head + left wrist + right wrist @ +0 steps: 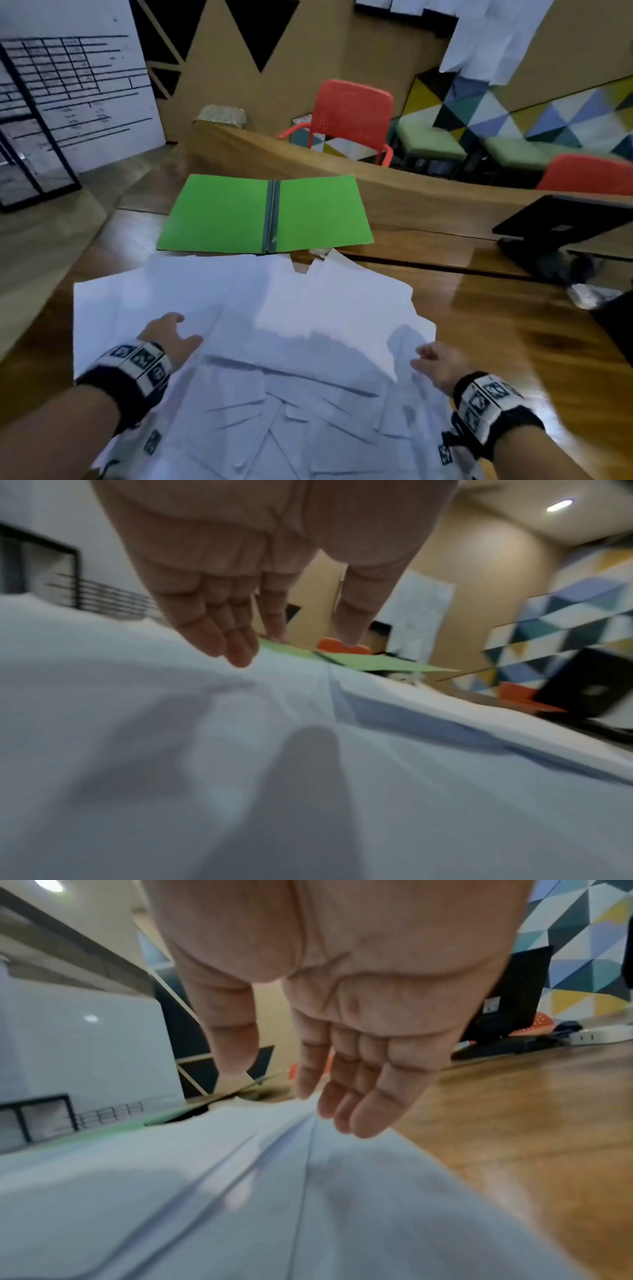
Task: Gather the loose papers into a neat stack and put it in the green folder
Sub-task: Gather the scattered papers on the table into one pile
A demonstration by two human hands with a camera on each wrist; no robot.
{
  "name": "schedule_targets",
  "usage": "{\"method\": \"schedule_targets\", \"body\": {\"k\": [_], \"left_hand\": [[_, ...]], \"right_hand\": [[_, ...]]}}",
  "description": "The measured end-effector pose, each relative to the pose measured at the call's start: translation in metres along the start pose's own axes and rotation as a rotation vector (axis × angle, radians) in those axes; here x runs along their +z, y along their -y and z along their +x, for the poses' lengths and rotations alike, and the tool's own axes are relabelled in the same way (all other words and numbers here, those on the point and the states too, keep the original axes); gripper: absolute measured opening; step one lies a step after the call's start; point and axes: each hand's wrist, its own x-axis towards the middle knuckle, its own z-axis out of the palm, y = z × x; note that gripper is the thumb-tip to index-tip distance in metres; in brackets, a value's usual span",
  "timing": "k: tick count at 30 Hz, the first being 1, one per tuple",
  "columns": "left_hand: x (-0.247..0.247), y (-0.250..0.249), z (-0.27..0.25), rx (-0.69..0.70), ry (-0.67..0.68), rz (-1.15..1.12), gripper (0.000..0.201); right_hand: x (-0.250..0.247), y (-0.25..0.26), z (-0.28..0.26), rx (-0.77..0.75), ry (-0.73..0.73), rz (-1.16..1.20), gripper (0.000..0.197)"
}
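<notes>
Several loose white papers (274, 329) lie spread and overlapping across the near part of the wooden table (513, 335). Beyond them the green folder (267, 212) lies open and flat, with a dark spine down its middle. My left hand (171, 334) hovers over the left side of the papers (240, 750), fingers (236, 645) straight and holding nothing. At the right edge of the papers (274, 1191) is my right hand (433, 359), also open with relaxed fingers (363, 1112), just above the sheets. The green folder (377, 661) shows edge-on past the left hand.
A black laptop (561, 229) on a stand sits at the table's right. Red chairs (352, 116) stand behind the far counter. A whiteboard (75, 85) is at the left. Bare wood lies right of the papers.
</notes>
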Motion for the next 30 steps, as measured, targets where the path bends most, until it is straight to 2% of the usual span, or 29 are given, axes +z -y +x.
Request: {"method": "schedule_targets", "body": {"k": [1,3,5,7,11,12,15,17,19,22,25,27,30], "left_hand": [[0.003,-0.009,0.007,-0.075,0.01,0.006,0.066],[0.007,-0.024,0.012,-0.18,0.042,-0.067,0.07],[0.015,-0.04,0.015,-0.154,0.076,-0.099,0.068],[0.027,-0.047,0.016,-0.105,0.128,-0.085,0.065],[0.033,-0.049,0.015,-0.009,0.22,-0.04,0.058],[0.029,-0.047,0.017,0.025,0.237,-0.002,0.059],[0.01,-0.041,0.02,0.127,0.293,0.169,0.061],[-0.002,-0.042,0.022,0.154,0.313,0.248,0.063],[-0.01,-0.047,0.025,0.191,0.275,0.288,0.06],[-0.007,-0.063,0.033,0.331,0.192,0.278,0.05],[0.01,-0.087,0.033,0.441,0.134,0.176,0.042],[0.023,-0.102,0.027,0.454,0.107,0.096,0.038],[0.032,-0.104,0.022,0.399,0.023,-0.081,0.042]], "right_hand": [[0.005,0.006,0.009,0.037,0.004,-0.011,0.042],[0.012,0.016,0.019,0.118,-0.004,-0.026,0.058],[0.022,0.026,0.029,0.152,-0.005,-0.017,0.063],[0.031,0.033,0.033,0.177,-0.03,-0.003,0.055],[0.033,0.035,0.035,0.122,-0.017,0.028,0.015],[0.031,0.03,0.037,0.11,-0.016,0.049,0.011],[0.022,0.01,0.042,0.096,0.026,0.132,0.014],[0.018,-0.007,0.052,0.086,0.073,0.1,0.011],[0.015,-0.004,0.048,0.084,0.12,0.08,0.017],[0.019,0.016,0.034,0.09,0.157,0.065,0.027],[0.032,0.037,0.023,0.08,0.185,0.134,0.018],[0.042,0.045,0.02,0.044,0.226,0.187,0.027],[0.052,0.042,0.013,0.007,0.199,0.109,0.007]]}}
